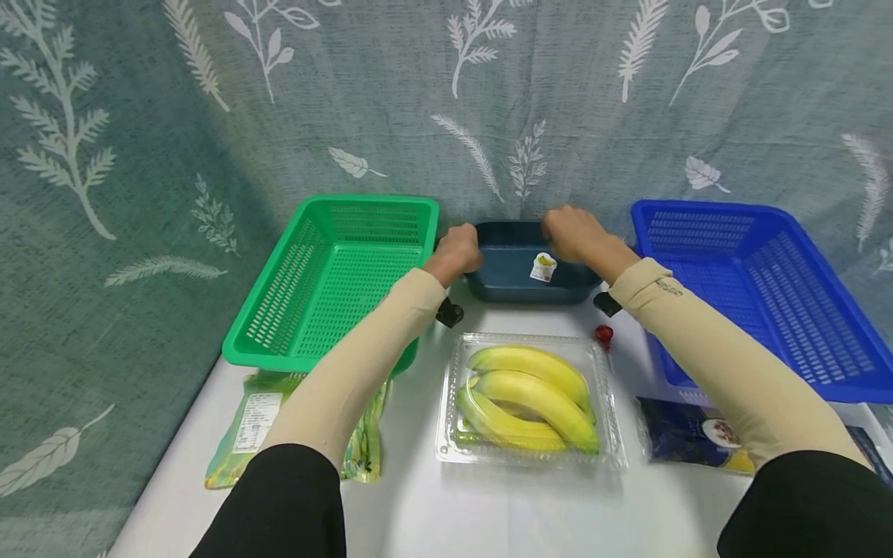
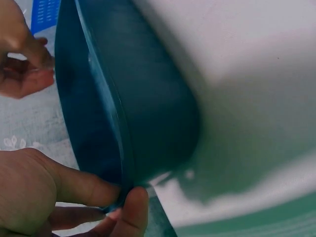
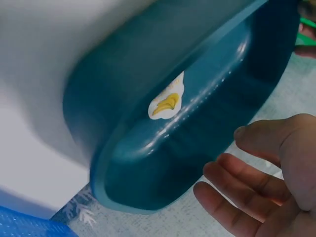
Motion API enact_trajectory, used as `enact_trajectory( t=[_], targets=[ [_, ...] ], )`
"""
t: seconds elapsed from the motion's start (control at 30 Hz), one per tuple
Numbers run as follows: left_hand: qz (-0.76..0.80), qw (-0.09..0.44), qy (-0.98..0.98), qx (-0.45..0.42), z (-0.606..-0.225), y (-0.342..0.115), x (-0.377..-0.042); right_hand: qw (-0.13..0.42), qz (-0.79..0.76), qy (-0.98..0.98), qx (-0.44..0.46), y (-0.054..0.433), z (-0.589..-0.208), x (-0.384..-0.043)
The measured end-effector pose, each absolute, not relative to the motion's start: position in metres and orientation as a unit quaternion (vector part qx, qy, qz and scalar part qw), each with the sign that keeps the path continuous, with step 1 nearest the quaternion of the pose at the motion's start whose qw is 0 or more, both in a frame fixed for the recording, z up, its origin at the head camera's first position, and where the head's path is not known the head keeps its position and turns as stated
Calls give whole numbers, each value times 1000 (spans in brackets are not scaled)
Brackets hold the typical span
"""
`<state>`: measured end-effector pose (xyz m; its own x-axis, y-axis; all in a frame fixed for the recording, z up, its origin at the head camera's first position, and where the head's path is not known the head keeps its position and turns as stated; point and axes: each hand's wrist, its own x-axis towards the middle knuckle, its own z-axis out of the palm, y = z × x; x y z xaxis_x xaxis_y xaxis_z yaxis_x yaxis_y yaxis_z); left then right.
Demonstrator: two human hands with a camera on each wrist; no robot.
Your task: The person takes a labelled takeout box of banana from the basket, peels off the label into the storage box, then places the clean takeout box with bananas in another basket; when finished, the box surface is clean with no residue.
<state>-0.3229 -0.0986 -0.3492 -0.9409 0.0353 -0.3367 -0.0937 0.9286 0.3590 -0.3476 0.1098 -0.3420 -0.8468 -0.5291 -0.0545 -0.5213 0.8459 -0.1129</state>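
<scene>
A dark blue plastic basin (image 1: 516, 287) stands at the back of the table, with a small white banana sticker (image 1: 543, 266) inside it. My left hand (image 1: 456, 252) pinches the basin's left rim between thumb and fingers, as the left wrist view shows. At the back right rim is my right hand (image 1: 575, 232). Its thumb and fingers (image 3: 222, 202) are apart, with the fingertips right at the rim. In front of the basin lies a clear plastic box (image 1: 446, 434) with yellow bananas (image 1: 537, 395) inside.
A green basket (image 1: 349, 287) stands on the left, over a green printed packet (image 1: 258, 418). On the right is a blue basket (image 1: 781, 310), with a dark packet (image 1: 687, 434) before it. A small red item (image 1: 604, 334) lies near the box.
</scene>
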Motion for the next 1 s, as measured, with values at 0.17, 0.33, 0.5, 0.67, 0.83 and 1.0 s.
enact_trajectory(
  t=[0.17, 0.33, 0.5, 0.67, 0.83, 1.0],
  targets=[
    [183, 166, 969, -22, -350, -100, -326, 37, -58, 957, -282, 112, -340, -334],
    [180, 173, 968, -23, -348, -101, -325, 48, -72, 958, -275, 119, -338, -323],
    [187, 185, 965, 13, -339, -102, -319, 30, -101, 958, -266, 131, -329, -311],
    [217, 172, 960, 41, -328, -107, -312, 23, -131, 957, -257, 140, -324, -301],
    [235, 159, 957, 59, -321, -111, -306, 4, -146, 957, -251, 150, -320, -288],
    [254, 133, 955, 72, -317, -114, -297, -2, -155, 959, -238, 158, -315, -274]
  ],
)
